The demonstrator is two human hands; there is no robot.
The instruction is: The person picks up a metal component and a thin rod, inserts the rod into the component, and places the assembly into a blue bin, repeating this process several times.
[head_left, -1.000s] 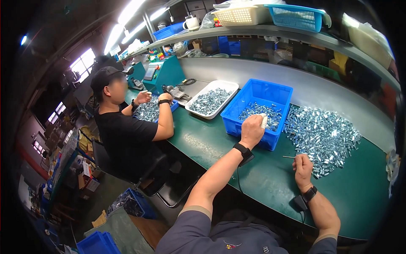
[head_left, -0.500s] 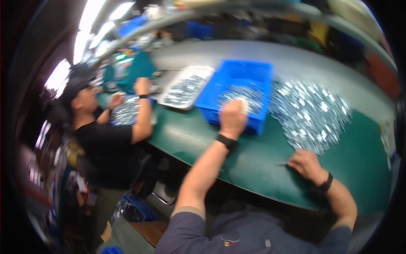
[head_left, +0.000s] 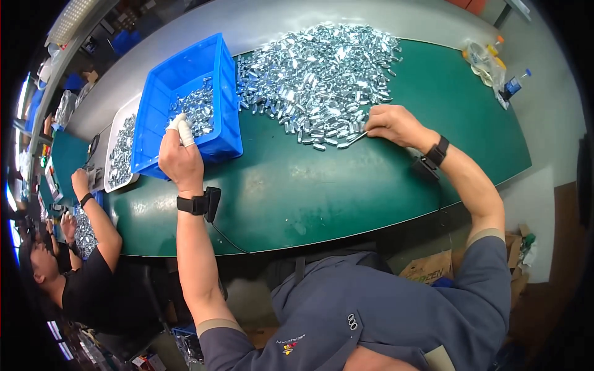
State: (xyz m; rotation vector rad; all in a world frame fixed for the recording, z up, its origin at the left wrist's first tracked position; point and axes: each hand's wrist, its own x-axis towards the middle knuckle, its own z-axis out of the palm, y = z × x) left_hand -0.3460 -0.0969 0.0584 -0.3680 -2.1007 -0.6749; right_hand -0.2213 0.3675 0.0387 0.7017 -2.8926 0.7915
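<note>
My left hand (head_left: 180,157) hovered, fingers loosely curled and empty, over the blue bin (head_left: 185,99) near the desk's far edge. My right hand (head_left: 391,123) pinched a thin tool (head_left: 357,137) at the metal-parts pile (head_left: 318,68).

The small parts (head_left: 315,74) heaped toward the far edge of the worktop (head_left: 346,185) are seen as bright, shiny metal. The worktop is covered in smooth, matt green sheet. The blue bin (head_left: 185,74) is made of glossy plastic; the white tray (head_left: 114,133) looks plastic too.
</note>
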